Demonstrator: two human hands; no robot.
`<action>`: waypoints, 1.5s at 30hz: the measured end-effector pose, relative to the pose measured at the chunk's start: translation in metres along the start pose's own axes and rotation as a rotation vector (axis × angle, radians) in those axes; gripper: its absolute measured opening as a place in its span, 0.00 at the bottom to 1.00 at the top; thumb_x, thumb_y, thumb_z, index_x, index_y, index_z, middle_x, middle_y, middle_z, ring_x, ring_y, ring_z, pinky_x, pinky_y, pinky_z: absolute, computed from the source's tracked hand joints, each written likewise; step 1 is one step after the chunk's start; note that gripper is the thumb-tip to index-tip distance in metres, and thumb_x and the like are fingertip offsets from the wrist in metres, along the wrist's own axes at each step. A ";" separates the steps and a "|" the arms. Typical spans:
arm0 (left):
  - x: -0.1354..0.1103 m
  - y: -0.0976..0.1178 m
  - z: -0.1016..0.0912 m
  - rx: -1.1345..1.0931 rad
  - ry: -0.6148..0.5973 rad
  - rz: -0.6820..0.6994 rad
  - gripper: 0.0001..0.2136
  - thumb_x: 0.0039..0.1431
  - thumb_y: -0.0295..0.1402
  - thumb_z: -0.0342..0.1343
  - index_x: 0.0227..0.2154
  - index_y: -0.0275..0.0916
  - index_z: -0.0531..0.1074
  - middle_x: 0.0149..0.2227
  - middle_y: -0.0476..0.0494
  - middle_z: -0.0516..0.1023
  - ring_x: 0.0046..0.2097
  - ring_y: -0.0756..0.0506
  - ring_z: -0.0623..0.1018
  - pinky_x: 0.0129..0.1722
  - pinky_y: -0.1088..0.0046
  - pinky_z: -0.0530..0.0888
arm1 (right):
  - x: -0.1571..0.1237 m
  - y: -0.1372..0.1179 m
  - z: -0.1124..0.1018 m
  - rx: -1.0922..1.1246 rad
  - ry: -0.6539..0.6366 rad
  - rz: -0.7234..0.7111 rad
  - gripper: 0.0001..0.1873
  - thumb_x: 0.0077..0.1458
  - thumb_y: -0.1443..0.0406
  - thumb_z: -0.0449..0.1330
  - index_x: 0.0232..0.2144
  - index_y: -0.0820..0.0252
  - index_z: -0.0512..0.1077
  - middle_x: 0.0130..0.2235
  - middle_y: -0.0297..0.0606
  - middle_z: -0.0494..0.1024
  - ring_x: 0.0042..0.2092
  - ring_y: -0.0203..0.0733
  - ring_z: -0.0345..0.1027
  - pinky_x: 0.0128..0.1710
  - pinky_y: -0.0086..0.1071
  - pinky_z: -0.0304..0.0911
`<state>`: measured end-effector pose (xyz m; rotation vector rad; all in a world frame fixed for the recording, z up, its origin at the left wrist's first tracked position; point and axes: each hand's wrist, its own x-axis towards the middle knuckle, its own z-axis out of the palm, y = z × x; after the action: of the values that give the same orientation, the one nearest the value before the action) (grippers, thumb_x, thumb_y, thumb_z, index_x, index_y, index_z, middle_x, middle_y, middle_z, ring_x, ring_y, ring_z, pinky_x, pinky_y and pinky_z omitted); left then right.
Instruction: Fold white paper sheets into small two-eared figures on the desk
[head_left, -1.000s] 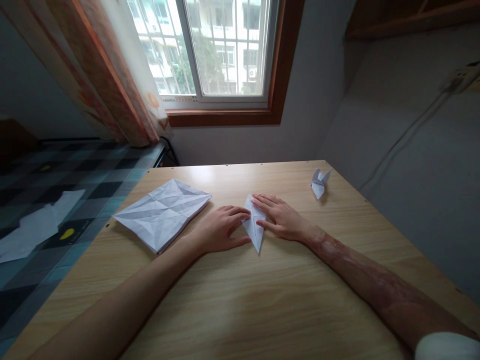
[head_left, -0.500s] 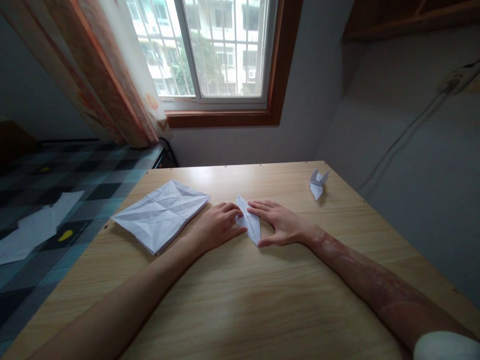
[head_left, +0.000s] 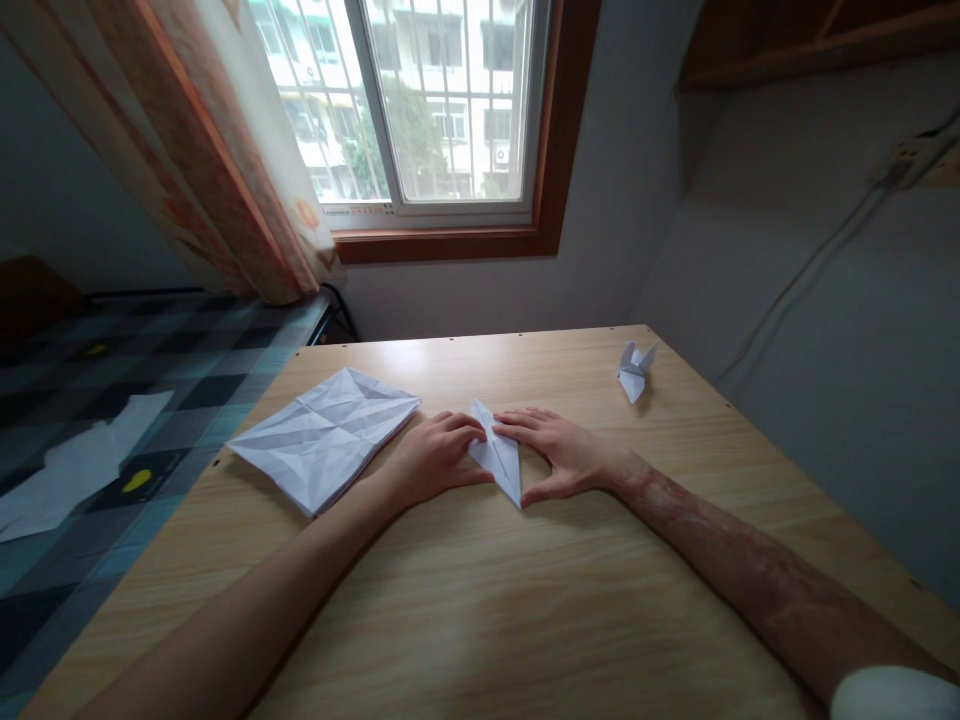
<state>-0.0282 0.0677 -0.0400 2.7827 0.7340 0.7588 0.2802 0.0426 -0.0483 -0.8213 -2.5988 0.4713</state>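
A small folded piece of white paper (head_left: 501, 462), narrow and kite-shaped, lies flat on the wooden table between my two hands. My left hand (head_left: 439, 460) touches its left edge with the fingertips, thumb apart from the fingers. On the other side my right hand (head_left: 561, 455) rests its fingertips on the paper's upper right, and its thumb reaches to the lower tip. Both hands have their fingers spread. Left of my left hand lies a stack of creased white paper sheets (head_left: 326, 435). A folded paper figure (head_left: 634, 372) with upright points stands at the table's far right.
The wooden table (head_left: 465, 620) ends at a wall below a window (head_left: 450, 110). At left, a bed with a checked cover (head_left: 247, 330) carries loose white paper (head_left: 75, 475). A curtain (head_left: 225, 150) hangs beside the window. A cable (head_left: 795, 280) runs down the right wall.
The camera view has tilted slightly, so everything sits a little lower. My left thumb has come down along the folded paper's edge, and both hands stay at the paper.
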 end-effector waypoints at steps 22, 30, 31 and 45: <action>-0.003 0.006 0.002 -0.048 0.178 0.070 0.09 0.74 0.31 0.58 0.49 0.42 0.82 0.48 0.40 0.88 0.42 0.46 0.88 0.44 0.73 0.84 | -0.002 -0.005 -0.002 -0.024 0.044 -0.050 0.63 0.54 0.40 0.77 0.80 0.50 0.55 0.80 0.52 0.58 0.78 0.62 0.57 0.78 0.56 0.52; -0.002 0.009 -0.005 -0.103 0.227 0.042 0.09 0.76 0.30 0.56 0.50 0.41 0.80 0.49 0.40 0.87 0.47 0.46 0.87 0.48 0.71 0.83 | -0.001 -0.004 0.004 -0.023 0.128 -0.083 0.53 0.60 0.45 0.74 0.79 0.48 0.58 0.77 0.48 0.66 0.75 0.58 0.65 0.73 0.51 0.61; -0.002 0.009 -0.005 -0.103 0.220 0.050 0.09 0.77 0.30 0.55 0.51 0.41 0.80 0.49 0.40 0.87 0.47 0.46 0.87 0.48 0.71 0.83 | -0.001 -0.004 0.006 -0.035 0.176 -0.069 0.42 0.67 0.50 0.70 0.77 0.47 0.62 0.75 0.46 0.69 0.72 0.55 0.68 0.72 0.50 0.63; -0.002 0.007 0.003 0.086 0.168 0.021 0.07 0.73 0.31 0.58 0.49 0.41 0.79 0.34 0.48 0.85 0.30 0.48 0.82 0.34 0.73 0.77 | -0.001 0.000 0.021 -0.271 0.374 -0.012 0.18 0.79 0.58 0.55 0.56 0.49 0.84 0.33 0.38 0.80 0.37 0.45 0.73 0.47 0.42 0.68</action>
<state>-0.0247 0.0604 -0.0416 2.8319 0.7844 0.9980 0.2713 0.0378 -0.0667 -0.8814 -2.3409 -0.0431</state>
